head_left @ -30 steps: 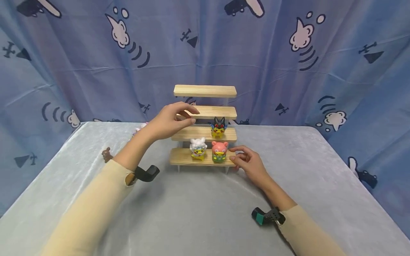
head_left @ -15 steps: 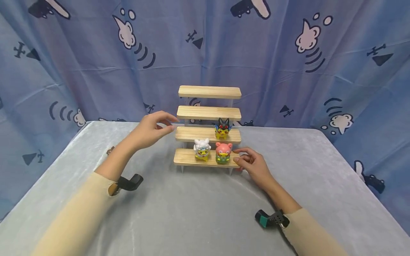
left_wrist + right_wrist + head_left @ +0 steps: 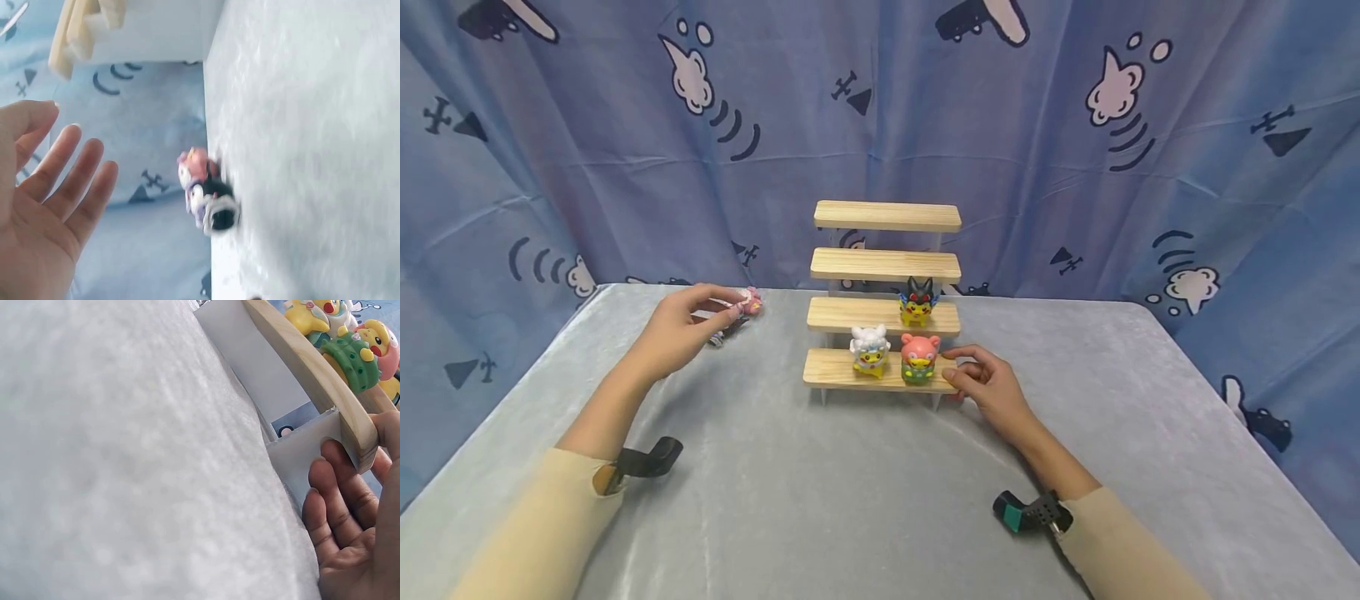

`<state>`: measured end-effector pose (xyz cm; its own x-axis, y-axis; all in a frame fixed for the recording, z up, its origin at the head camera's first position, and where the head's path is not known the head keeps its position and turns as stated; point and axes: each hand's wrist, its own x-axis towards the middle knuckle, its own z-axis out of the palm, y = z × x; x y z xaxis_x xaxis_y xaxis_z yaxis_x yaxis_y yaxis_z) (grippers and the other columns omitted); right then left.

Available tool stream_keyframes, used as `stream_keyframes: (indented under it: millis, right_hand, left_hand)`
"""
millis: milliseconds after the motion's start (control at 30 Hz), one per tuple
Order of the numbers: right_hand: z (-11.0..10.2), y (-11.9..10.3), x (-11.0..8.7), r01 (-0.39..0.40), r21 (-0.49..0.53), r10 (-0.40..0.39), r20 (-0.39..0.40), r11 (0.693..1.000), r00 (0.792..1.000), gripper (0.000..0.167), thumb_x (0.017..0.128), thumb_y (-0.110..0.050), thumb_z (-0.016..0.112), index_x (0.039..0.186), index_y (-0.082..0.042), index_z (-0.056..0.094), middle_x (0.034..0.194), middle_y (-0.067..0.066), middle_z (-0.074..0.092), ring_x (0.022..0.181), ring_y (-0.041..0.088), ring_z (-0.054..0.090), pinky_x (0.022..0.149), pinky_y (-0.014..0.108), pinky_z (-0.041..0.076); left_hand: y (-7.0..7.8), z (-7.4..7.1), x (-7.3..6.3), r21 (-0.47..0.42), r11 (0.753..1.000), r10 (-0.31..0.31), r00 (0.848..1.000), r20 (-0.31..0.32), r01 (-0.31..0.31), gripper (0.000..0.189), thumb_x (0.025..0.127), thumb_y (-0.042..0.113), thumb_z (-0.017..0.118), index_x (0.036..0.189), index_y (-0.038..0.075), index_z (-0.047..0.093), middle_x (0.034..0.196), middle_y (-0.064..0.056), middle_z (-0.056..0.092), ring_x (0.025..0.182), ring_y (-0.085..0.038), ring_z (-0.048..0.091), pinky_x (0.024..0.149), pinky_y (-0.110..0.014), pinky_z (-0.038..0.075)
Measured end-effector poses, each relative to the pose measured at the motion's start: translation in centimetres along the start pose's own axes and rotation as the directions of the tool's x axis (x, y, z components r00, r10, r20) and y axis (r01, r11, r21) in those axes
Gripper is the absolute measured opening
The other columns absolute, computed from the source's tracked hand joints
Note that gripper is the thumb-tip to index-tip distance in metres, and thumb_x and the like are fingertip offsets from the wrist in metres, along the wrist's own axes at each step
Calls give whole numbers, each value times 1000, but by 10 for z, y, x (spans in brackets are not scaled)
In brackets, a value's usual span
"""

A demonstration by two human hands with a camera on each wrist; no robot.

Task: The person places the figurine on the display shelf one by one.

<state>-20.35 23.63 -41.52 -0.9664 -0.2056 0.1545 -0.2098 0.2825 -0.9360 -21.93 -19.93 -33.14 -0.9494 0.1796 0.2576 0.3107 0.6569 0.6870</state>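
Note:
My left hand reaches over the back left of the table, fingers loosely bent with nothing between them. Its fingertips overlap a small pink figurine in the head view. The left wrist view shows this pink figurine beside a black-and-white figurine, both apart from the hand. My right hand grips the right end of the bottom board of a four-tier wooden display stand. Several fingers lie under that board against its clear support. The nearest figurine is yellow with a pink hood.
A white-hooded yellow figurine shares the bottom board. One with black ears stands on the board above. Two upper boards rise behind. A patterned blue curtain hangs behind the grey cloth-covered table.
My left hand has moved left from beside the stand's upper boards, down to the figurines at the back left. My right hand stays at the stand's end. The head view shifts slightly.

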Motion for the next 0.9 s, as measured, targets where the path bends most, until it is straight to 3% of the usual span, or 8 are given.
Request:
stream_keyframes:
  millis: [100, 200, 333, 433, 767, 833, 900]
  right_hand:
    - [-1, 0, -1, -5, -3, 5, 1, 1000, 1000, 34, 99, -17, 65, 129, -2, 60, 75, -14, 69, 65, 7, 61, 61, 24, 52]
    - [-2, -1, -1, -14, -12, 14, 3, 1000, 1000, 34, 99, -18, 65, 130, -4, 60, 75, -14, 69, 65, 7, 60, 61, 24, 52]
    - [-1, -2, -1, -22, -22, 22, -2, 1000, 1000, 34, 99, -19, 65, 130, -4, 60, 75, -13, 69, 66, 8, 60, 63, 25, 53]
    - [-1, -2, 0, -25, -26, 25, -10, 999, 1000, 34, 98, -19, 66, 129, -5, 60, 75, -12, 69, 65, 8, 60, 64, 26, 54]
    - [-1, -1, 1, -27, -22, 27, -14, 999, 1000, 35, 99, -20, 66, 129, -4, 60, 75, -13, 69, 66, 8, 60, 64, 25, 54]
    - [-1, -1, 1, -25, -22, 25, -12, 999, 1000, 34, 99, -19, 65, 129, -3, 60, 75, -13, 69, 66, 8, 60, 64, 25, 54]
    - [-1, -1, 1, -25, -17, 24, -12, 1000, 1000, 34, 99, -19, 65, 128, -3, 60, 75, -12, 69, 65, 8, 60, 64, 25, 53]
  left_hand:
    - [-5, -7, -5, 9, 1000, -6, 1000, -23, 6, 32, 103, 26, 60, 128, 8, 66, 131, -15, 66, 118, -35, 64, 93, -47, 56]
    - [-11, -15, -10, 18, 1000, -7, 999, -49, 8, 34, 103, 27, 58, 129, 7, 65, 132, -17, 65, 113, -24, 65, 99, -53, 53]
    - [-21, -26, -18, 23, 998, -48, 993, -104, 51, 36, 103, 30, 57, 131, 9, 65, 134, -16, 64, 101, 9, 57, 92, -25, 55]
    - [-29, -31, -24, 10, 997, -74, 987, -139, 77, 36, 103, 29, 57, 131, 8, 65, 133, -17, 65, 94, 19, 51, 80, -8, 47]
    - [-52, -38, -36, 49, 995, -78, 975, -208, 90, 33, 102, 24, 59, 127, 5, 65, 129, -16, 64, 92, 24, 47, 80, -2, 42]
    - [-56, -38, -37, 58, 995, -72, 976, -205, 86, 32, 100, 21, 62, 126, 4, 66, 124, -19, 66, 91, 20, 52, 78, -2, 43]
    - [-60, -39, -39, 58, 995, -68, 983, -173, 79, 33, 98, 16, 63, 128, 2, 65, 122, -23, 68, 96, 5, 63, 76, -2, 43]
